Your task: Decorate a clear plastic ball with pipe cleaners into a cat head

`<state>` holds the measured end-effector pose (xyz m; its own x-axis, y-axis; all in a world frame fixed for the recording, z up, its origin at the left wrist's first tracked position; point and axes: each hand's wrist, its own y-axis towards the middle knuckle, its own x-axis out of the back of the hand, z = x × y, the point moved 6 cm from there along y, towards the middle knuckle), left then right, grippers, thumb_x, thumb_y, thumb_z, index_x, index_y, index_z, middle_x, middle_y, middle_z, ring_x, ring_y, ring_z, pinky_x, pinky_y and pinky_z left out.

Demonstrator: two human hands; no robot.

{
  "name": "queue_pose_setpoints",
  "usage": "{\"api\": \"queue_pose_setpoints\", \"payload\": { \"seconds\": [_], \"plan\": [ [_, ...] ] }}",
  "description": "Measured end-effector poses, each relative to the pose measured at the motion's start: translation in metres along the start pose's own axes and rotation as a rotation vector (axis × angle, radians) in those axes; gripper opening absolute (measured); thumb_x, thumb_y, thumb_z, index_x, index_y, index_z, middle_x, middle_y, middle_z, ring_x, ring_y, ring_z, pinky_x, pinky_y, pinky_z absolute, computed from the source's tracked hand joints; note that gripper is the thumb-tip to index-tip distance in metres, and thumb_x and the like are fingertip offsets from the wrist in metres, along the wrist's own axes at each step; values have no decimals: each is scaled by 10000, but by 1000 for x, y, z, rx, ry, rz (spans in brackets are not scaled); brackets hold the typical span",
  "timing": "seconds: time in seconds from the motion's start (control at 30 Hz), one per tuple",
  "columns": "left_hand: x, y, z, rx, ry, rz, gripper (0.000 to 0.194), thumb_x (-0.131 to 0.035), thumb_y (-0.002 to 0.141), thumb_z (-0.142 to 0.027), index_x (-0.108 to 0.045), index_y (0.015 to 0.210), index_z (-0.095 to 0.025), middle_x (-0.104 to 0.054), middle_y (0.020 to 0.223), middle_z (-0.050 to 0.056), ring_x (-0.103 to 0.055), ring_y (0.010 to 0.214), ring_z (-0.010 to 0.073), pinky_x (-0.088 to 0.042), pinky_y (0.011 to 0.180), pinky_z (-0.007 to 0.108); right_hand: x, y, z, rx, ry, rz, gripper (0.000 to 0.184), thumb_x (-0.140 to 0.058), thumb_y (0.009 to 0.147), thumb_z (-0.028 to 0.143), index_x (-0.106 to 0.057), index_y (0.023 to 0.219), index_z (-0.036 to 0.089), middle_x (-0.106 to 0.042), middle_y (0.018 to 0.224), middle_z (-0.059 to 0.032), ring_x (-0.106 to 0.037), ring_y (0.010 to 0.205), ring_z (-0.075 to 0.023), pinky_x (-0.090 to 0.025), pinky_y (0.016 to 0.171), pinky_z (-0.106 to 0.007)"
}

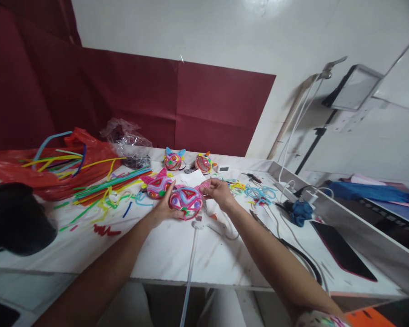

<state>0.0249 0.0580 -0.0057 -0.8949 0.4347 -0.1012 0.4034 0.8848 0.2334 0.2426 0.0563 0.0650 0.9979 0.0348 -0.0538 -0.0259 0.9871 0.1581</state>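
A round pink animal head made of pipe cleaners (187, 203), with a red, white and purple face pattern, is held up above the table. My left hand (162, 211) grips its left side, thumb low and fingers behind. At its upper right, my right hand (220, 193) pinches the pink ear (202, 185). A similar pink head (157, 186) with pointed ears sits just behind my left hand. Below the held head lies a white hot glue gun (213, 225), and a long translucent glue stick (190, 268) reaches from it past the table's front edge.
Two more animal heads, one blue-eared (173, 160) and one orange-eared (204, 163), stand at the back. Loose pipe cleaners (112, 184) and a red plastic bag (95, 147) lie left, near a black object (18, 218). Cables, a blue scrunchie (300, 212) and a phone (342, 250) lie right.
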Motion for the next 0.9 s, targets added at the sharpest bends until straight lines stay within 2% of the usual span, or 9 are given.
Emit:
{"api": "queue_pose_setpoints", "payload": {
  "seconds": [0.13, 0.27, 0.37, 0.57, 0.73, 0.9],
  "plan": [
    [1, 1, 2, 23, 40, 18, 1521, -1021, 534, -283, -38, 1691, -370, -491, 1605, 202, -603, 1351, 434, -597, 1013, 534, 0, 3, -8, -5, -2, -8, 467, -985, 427, 411, -676, 702, 193, -721, 646, -1, -678, 591, -174, -620, 591, -336],
    [0, 0, -3, 63, 124, 49, 1540, -1023, 530, -282, -19, 1696, -331, -524, 1581, 199, -581, 1388, 409, -535, 1102, 531, -3, 5, -14, -16, -14, -2, 456, -985, 409, 394, -679, 678, 190, -690, 596, 20, -659, 558, -162, -620, 582, -333],
    [-1, -2, -8, 52, 148, 72, 1480, -1014, 549, -276, -79, 1696, -331, -531, 1584, 184, -568, 1406, 405, -513, 1126, 538, -4, 5, -15, -17, -22, 4, 446, -986, 409, 384, -678, 666, 189, -665, 572, 36, -641, 544, -151, -618, 585, -332],
    [-6, -1, -10, 37, 134, 153, 1349, -1001, 566, -268, -229, 1671, -333, -496, 1609, 176, -605, 1363, 400, -559, 1073, 496, -3, 6, -15, -23, -33, 42, 438, -1001, 420, 345, -698, 688, 176, -632, 553, 52, -632, 552, -140, -623, 615, -328],
    [-2, 2, -6, 33, 145, 152, 1310, -1015, 529, -308, -316, 1637, -314, -530, 1577, 171, -606, 1356, 405, -543, 1087, 505, -5, 3, -8, -29, -27, 111, 470, -998, 456, 403, -743, 777, 173, -721, 672, 18, -684, 630, -149, -635, 652, -322],
    [2, 3, -3, 29, 134, 167, 1247, -1009, 553, -297, -356, 1614, -326, -516, 1593, 153, -611, 1348, 395, -568, 1057, 485, -4, 2, -1, -32, -28, 173, 458, -981, 511, 427, -759, 824, 178, -722, 678, 21, -688, 650, -146, -646, 679, -326]
  ]
}}
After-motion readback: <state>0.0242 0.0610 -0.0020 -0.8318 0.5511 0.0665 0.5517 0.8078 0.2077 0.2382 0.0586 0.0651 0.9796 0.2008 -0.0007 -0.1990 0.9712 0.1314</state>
